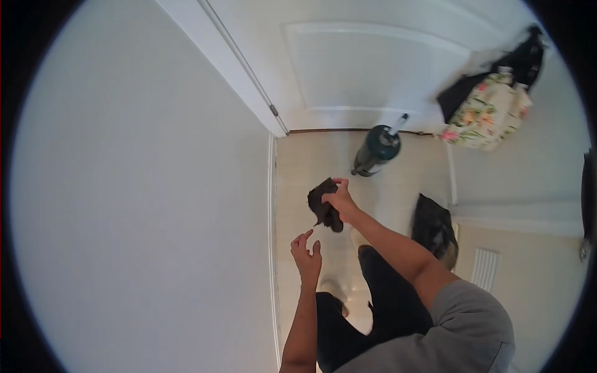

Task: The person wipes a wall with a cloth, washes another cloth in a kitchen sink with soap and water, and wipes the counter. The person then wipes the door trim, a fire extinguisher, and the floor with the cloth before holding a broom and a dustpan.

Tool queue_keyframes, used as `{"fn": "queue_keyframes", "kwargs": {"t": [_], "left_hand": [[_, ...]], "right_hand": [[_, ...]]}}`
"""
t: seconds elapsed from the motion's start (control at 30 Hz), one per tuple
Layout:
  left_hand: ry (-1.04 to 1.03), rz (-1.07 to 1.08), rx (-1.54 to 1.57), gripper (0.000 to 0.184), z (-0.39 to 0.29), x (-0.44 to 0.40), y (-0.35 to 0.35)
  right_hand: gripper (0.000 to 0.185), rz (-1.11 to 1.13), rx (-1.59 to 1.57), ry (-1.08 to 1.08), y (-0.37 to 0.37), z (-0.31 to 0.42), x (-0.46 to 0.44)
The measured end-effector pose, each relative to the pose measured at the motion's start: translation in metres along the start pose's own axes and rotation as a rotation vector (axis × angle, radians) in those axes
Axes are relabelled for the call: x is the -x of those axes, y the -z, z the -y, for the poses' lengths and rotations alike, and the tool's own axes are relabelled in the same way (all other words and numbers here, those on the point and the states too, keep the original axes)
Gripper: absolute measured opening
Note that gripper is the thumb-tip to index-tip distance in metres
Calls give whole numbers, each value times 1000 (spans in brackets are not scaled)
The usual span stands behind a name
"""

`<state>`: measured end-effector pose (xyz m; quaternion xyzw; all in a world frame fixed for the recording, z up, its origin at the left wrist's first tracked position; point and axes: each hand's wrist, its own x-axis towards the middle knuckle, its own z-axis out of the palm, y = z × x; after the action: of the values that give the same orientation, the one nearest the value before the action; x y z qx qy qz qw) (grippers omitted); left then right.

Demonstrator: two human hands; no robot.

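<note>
My right hand (340, 200) is closed on a dark brown, floppy item (318, 198) with an uneven outline. It looks like cloth or soft leather, but I cannot make out its exact kind. A thin strand hangs from its lower edge towards my left hand (306, 253). That hand is just below the item, its thumb and fingers apart, with nothing visible between them. Whether a fingertip touches the strand, I cannot tell.
A dark green cylinder (378, 146) stands on the pale floor by the white panelled door (379, 68). At right are a black bag (433, 227), a white floor vent (485, 267) and a hanging floral cloth (488, 115). A plain wall (155, 186) fills the left.
</note>
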<state>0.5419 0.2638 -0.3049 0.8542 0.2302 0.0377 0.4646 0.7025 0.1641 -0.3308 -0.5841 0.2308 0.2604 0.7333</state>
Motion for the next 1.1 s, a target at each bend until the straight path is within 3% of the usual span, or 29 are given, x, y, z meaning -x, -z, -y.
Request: {"fn": "queue_keyframes", "kwargs": {"t": [0.03, 0.1, 0.13, 0.17, 0.2, 0.23, 0.27, 0.3, 0.33, 0.37, 0.4, 0.43, 0.47, 0.5, 0.53, 0.57, 0.63, 0.77, 0.83, 0.97, 1.07, 1.1], "left_hand": [[47, -2, -83, 33, 31, -28, -20], [20, 10, -158, 38, 103, -77, -62], [-27, 33, -227, 44, 141, -97, -81], [-18, 29, -229, 44, 177, -117, -101], [66, 62, -271, 51, 209, -135, -120], [149, 96, -309, 58, 240, -150, -138], [154, 91, -306, 58, 270, -168, -155], [295, 180, -302, 69, 298, -185, -169], [438, 273, -297, 80, 326, -198, -185], [446, 276, -293, 80, 351, -206, -200], [477, 244, -291, 94, 377, -213, -215], [506, 207, -287, 108, 384, -225, -224], [511, 201, -282, 108, 388, -235, -233], [601, 326, -377, 117, 352, -248, -228], [689, 455, -472, 127, 332, -257, -226], [696, 455, -469, 127, 332, -259, -231], [704, 388, -593, 130, 339, -263, -241], [647, 359, -544, 133, 359, -259, -250], [643, 343, -529, 134, 356, -260, -247], [661, 400, -577, 131, 362, -265, -245], [654, 429, -617, 129, 367, -264, -244], [643, 406, -599, 129, 363, -264, -241]], "right_hand": [[65, 12, 5, -13, -3, -14, -53], [58, 127, 300, 284, -9, -52, -150], [58, 137, 301, 270, -12, -69, -189], [57, 208, 653, 356, -13, -84, -228], [56, 279, 1005, 440, -14, -103, -260], [56, 285, 1008, 436, -15, -125, -286], [60, 275, 1186, 385, -15, -148, -308], [65, 261, 1364, 328, -15, -173, -330], [81, 310, 1403, 362, -9, -201, -352], [81, 314, 1408, 355, -4, -232, -367], [82, 254, 1531, 445, -1, -258, -381], [83, 193, 1651, 545, -5, -267, -390], [76, 170, 1746, 601, -7, -272, -398], [76, 176, 1748, 599, -11, -276, -417], [72, 175, 1688, 806, -19, -274, -448], [68, 176, 1617, 1013, -27, -267, -477], [63, 214, 1599, 1075, -59, -239, -524], [62, 246, 1556, 1059, -106, -233, -554], [60, 253, 1686, 1253, -105, -263, -536], [55, 846, 1546, 1178, -43, -305, -421], [50, 959, 1471, 1257, -42, -294, -461], [42, 809, 1485, 1285, -51, -281, -486]]}}
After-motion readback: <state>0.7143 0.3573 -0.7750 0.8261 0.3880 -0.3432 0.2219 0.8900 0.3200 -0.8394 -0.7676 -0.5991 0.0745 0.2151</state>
